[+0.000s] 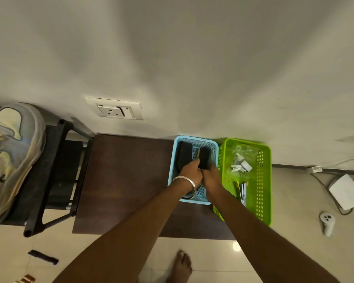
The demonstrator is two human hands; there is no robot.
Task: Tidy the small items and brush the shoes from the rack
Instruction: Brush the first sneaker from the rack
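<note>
Reaching: both arms stretch forward and down into the blue basket (192, 139), which stands on a dark brown mat (127, 180) against the wall.
Left hand (190, 173): inside the blue basket, fingers curled round the pale handle of a brush (200, 158); a silver bangle (185, 180) sits on the wrist.
Right hand (212, 177): touching the left hand, fingers bent down onto the dark bristle end of the same brush; whether this grip truly clamps the brush or only presses on it cannot be told.
Blue basket contents: a second dark, flat object (183, 155) lies along the left wall; what it is cannot be told.
Green basket (262, 180): just beside the blue one on its right, walls touching; it holds a clear plastic bag (242, 160) of small white pieces and a stapler-like tool (243, 193) nearer the person.
Shoe rack (55, 172): black frame at the left, well apart from the baskets, with a pale grey sneaker (12, 152) on top.
Floor: a white controller (327, 223) and a white box (345, 190) with cable lie to the right; a dark purple stick-shaped item (43, 257) lies at lower left; a bare foot (181, 266) shows at the bottom edge.
Wall: a white socket plate (114, 108) above the mat.
</note>
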